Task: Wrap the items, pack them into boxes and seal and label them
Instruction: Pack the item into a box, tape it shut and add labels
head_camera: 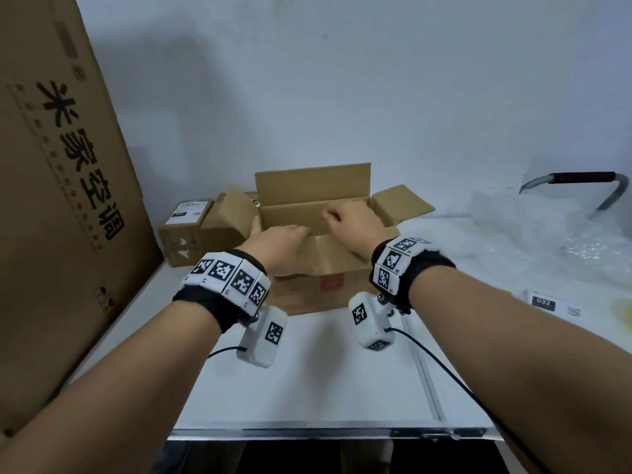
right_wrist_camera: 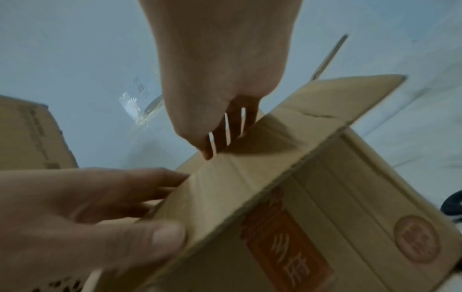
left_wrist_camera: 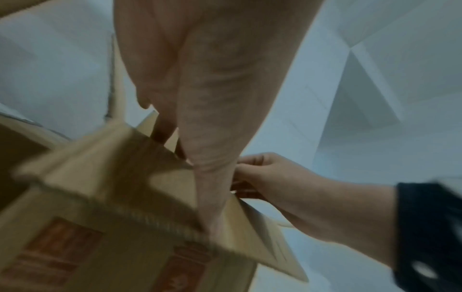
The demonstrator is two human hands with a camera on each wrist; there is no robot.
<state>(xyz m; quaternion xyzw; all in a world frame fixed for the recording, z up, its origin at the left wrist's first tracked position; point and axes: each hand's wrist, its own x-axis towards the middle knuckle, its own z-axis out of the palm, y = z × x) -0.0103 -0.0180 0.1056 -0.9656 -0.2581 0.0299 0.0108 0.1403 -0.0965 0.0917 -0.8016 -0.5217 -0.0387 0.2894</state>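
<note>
An open brown cardboard box with red print stands mid-table, its flaps raised. My left hand grips the box's near flap at its left end. In the right wrist view its thumb lies on the flap's outer face and its fingers go behind the flap. My right hand curls its fingers over the same flap's top edge, further right. The left wrist view shows the box blurred below my left hand, with the right hand at the flap. What is inside the box is hidden.
A tall printed carton leans at the left. Two small sealed boxes sit behind the open box on the left. Bubble wrap, a label sheet and a bent metal handle are at the right. The table's front edge is close.
</note>
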